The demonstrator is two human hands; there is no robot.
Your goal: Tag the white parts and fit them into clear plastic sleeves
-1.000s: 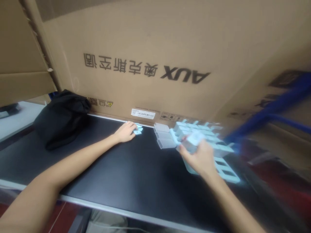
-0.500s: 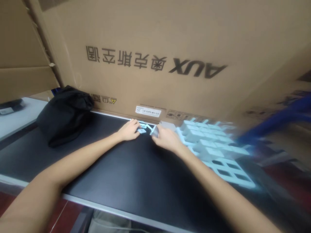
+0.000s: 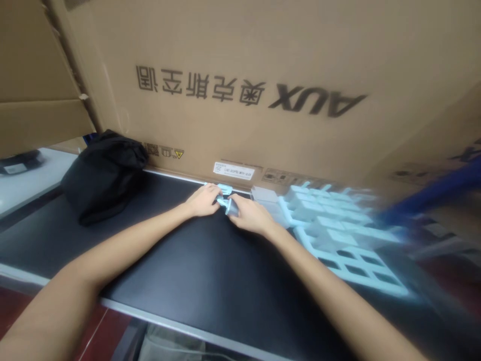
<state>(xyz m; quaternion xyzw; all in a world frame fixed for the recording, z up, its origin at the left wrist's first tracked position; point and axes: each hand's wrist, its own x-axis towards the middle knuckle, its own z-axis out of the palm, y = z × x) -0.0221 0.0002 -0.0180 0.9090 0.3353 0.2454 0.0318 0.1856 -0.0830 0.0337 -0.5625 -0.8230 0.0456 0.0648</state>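
Observation:
Near the far edge of the black tabletop (image 3: 169, 265), my two hands are almost touching. My right hand (image 3: 250, 214) is closed around a small grey block with a light-blue face (image 3: 231, 207). My left hand (image 3: 205, 199) pinches a small light-blue part (image 3: 222, 202) against that face; its exact shape is too small to make out. Just behind the fingers lies a light-blue flat piece (image 3: 224, 189). To the right, a light-blue rack (image 3: 353, 272) holds several grey-blue blocks, and some of its front openings have none. Pale blocks (image 3: 265, 195) stand between my right hand and the rack.
A large cardboard box (image 3: 233, 130) with upside-down lettering walls off the back. On the left of the table sits a black cloth bag (image 3: 103, 178). Beyond it, a white surface (image 3: 48, 178) carries a dark object (image 3: 22, 163). Blue bars (image 3: 439, 193) blur at the right.
My right hand has moved left and slightly down with its block, closing the gap to my left hand. The light-blue part now meets the block's face. The view has shifted slightly.

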